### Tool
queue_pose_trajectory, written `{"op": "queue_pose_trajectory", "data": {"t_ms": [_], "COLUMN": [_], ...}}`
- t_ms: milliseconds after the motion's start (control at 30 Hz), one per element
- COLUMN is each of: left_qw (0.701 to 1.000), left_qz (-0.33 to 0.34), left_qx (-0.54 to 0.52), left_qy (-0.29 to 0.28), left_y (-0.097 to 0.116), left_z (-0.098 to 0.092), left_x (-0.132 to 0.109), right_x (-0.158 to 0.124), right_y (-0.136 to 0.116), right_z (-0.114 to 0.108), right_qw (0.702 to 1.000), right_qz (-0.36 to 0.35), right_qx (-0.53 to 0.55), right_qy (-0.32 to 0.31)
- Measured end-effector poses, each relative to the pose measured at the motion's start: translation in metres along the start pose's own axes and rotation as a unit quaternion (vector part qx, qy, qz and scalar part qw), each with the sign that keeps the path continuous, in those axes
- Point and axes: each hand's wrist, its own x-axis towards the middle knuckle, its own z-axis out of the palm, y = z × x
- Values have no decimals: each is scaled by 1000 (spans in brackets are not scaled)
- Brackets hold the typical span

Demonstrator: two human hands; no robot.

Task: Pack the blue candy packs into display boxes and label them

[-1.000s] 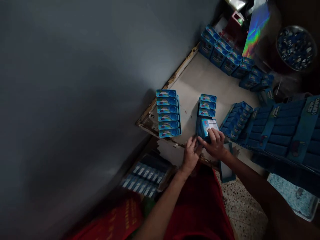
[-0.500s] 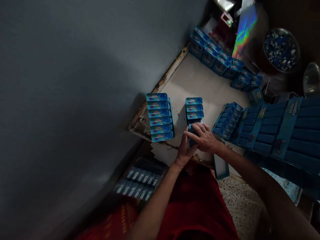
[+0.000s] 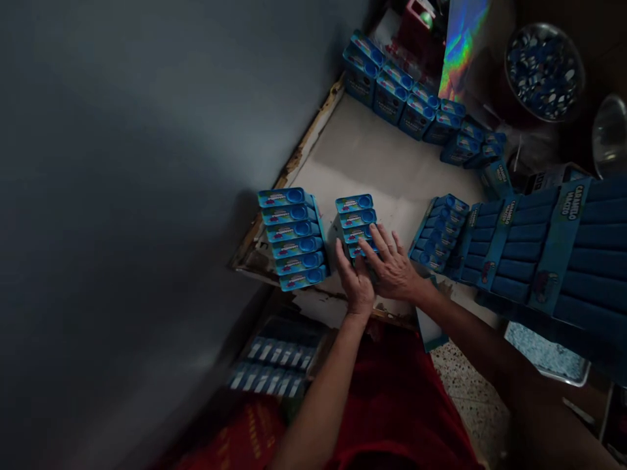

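A short row of small blue boxes [image 3: 355, 218] with colourful printed tops stands on the white tabletop in front of me. My left hand [image 3: 357, 285] is at the near left corner of this row, fingers stretched forward along its side. My right hand [image 3: 393, 266] lies over the row's near right end, its fingers spread and touching the boxes. Both hands are open, and they hide the nearest boxes in part. To the left stands a second, longer row of the same blue boxes [image 3: 296, 247], apart from my hands.
More blue boxes [image 3: 389, 98] line the table's far edge. At right are a filled carton [image 3: 441, 232] and large stacked blue packs [image 3: 553, 245]. A metal bowl [image 3: 543, 72] holds small wrapped pieces. The grey wall [image 3: 147, 163] borders the left; packs [image 3: 274, 356] sit below the table.
The nearest boxes in the short row now stand closer together, with another printed top showing. My hands have gone from clasping the near box to spread fingers. The view has shifted slightly.
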Motion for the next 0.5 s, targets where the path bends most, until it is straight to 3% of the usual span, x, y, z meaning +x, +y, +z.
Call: {"op": "queue_pose_trajectory", "data": {"t_ms": [100, 167, 233, 300, 400, 500], "left_qw": [999, 997, 990, 983, 978, 973], "left_qz": [-41, -61, -75, -94, -124, -143], "left_qx": [13, -29, -89, -124, -140, -152], "left_qy": [14, -26, -74, -99, -97, -101], "left_y": [-5, -4, 0, 5, 8, 6], "left_z": [-1, -7, -12, -14, -10, -9], "left_x": [8, 13, 18, 23, 28, 28], "right_x": [3, 5, 7, 9, 12, 11], "right_y": [1, 7, 14, 18, 12, -5], "right_z": [1, -4, -6, 3, 35, 66], "right_qw": [999, 995, 980, 934, 822, 750], "right_qz": [10, 10, 41, 125, 267, 322], "right_qx": [26, 85, 196, 332, 489, 559], "right_qy": [-32, -46, -18, 43, 115, 147]}}
